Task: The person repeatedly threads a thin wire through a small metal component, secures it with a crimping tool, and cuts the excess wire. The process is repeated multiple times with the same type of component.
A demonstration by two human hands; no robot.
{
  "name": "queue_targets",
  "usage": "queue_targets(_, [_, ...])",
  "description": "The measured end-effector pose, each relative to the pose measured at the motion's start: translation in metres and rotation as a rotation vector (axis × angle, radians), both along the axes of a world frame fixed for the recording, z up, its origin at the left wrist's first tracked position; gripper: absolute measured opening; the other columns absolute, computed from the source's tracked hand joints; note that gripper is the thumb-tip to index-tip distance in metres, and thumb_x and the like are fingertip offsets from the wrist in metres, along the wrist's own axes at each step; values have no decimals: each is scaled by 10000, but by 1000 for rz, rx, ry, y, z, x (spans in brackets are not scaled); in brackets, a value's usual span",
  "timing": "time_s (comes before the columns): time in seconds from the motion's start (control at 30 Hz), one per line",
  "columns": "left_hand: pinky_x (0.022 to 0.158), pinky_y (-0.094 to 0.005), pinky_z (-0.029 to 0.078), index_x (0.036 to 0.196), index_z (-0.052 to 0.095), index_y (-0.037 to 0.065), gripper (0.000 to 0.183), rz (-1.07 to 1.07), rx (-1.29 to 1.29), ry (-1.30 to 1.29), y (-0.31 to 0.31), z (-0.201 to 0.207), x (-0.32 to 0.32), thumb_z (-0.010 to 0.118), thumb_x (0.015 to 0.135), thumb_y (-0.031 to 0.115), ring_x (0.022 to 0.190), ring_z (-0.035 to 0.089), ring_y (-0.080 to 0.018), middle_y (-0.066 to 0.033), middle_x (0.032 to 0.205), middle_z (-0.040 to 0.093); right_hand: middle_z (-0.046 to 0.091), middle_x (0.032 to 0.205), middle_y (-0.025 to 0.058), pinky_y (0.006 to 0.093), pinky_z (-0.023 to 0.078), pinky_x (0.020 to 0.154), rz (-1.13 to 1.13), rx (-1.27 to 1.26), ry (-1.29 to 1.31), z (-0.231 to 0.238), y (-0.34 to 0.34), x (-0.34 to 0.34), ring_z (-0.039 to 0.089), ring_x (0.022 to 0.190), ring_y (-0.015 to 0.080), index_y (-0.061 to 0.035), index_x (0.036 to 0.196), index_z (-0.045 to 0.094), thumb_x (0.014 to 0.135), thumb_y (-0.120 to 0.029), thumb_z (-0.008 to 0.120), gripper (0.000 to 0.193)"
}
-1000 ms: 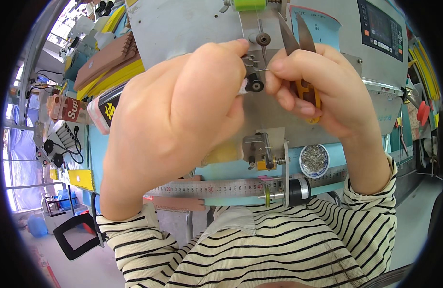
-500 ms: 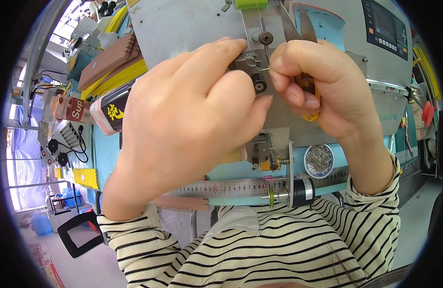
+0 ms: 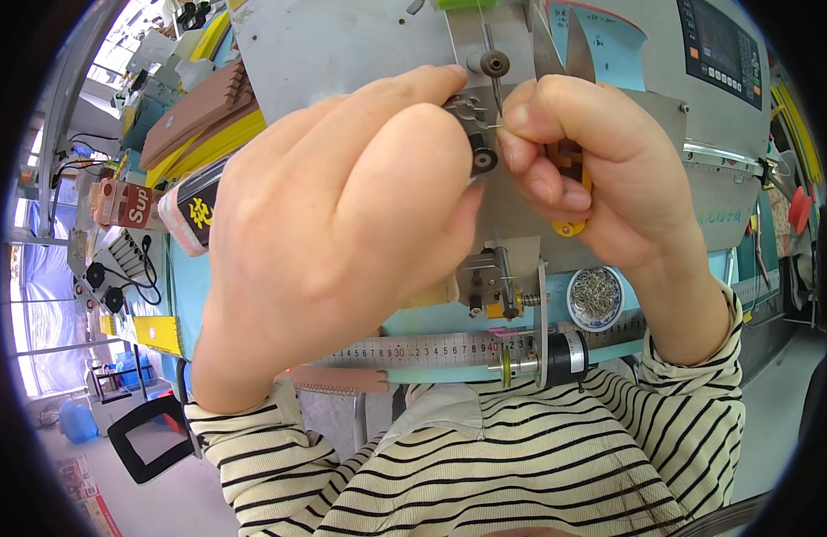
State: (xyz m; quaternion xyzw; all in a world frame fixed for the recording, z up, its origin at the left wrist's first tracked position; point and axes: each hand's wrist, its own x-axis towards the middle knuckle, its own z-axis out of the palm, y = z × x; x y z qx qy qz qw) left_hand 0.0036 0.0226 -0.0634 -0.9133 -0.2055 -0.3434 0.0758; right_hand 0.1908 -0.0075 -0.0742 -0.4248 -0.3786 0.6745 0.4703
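Observation:
My right hand (image 3: 601, 152) is closed round a pair of yellow-handled thread snips (image 3: 570, 228), with their grey blades (image 3: 578, 49) pointing away from me. Its thumb and forefinger pinch together beside a thin metal pin (image 3: 492, 126) at the machine's fitting. Over the left of that metal fitting (image 3: 464, 112) lies my left hand (image 3: 342, 206), one fingertip reaching its top edge. The left forefinger and thumb curl inward, and their tips are hidden. A black roller (image 3: 484, 160) shows between the hands, and a dark round guide (image 3: 495, 63) stands just beyond them.
Near me, a white bowl (image 3: 596, 298) holds many small metal pins. A steel ruler (image 3: 440, 349) runs along the front edge beside a black cylindrical knob (image 3: 567, 356). A control panel (image 3: 722, 54) is at the far right; brown and yellow strips (image 3: 203, 116) are stacked at left.
My left hand has shifted slightly left, its forefinger bending and its thumb drawing in. My right hand has moved slightly left with the snips still in it.

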Motion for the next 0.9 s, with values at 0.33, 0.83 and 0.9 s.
queue_targets(0.33, [502,-224,451,722,404,75,313,-98,-50,3,8,1,-13,668,646,-75,514,507,-141,-168,1022,713,567,609,47,191,279,419,24,135,-281,6,-9,11,408,452,41,9,796,617,885,-170,551,210])
queue_targets(0.83, [769,-252,495,1011,500,20,408,-116,-245,-36,-11,15,-13,627,650,-123,817,613,-164,-135,1019,658,565,729,91,264,419,406,-408,1837,-1020,-16,19,-2,541,504,187,30,832,615,692,-102,794,263])
queue_targets(0.9, [818,-275,488,1023,485,30,397,-100,-362,-60,-13,15,-16,602,677,-125,858,629,-192,-175,1057,661,561,727,76,245,413,431,-444,1777,-1040,-12,14,-3,520,516,162,15,855,619,696,-111,805,275])
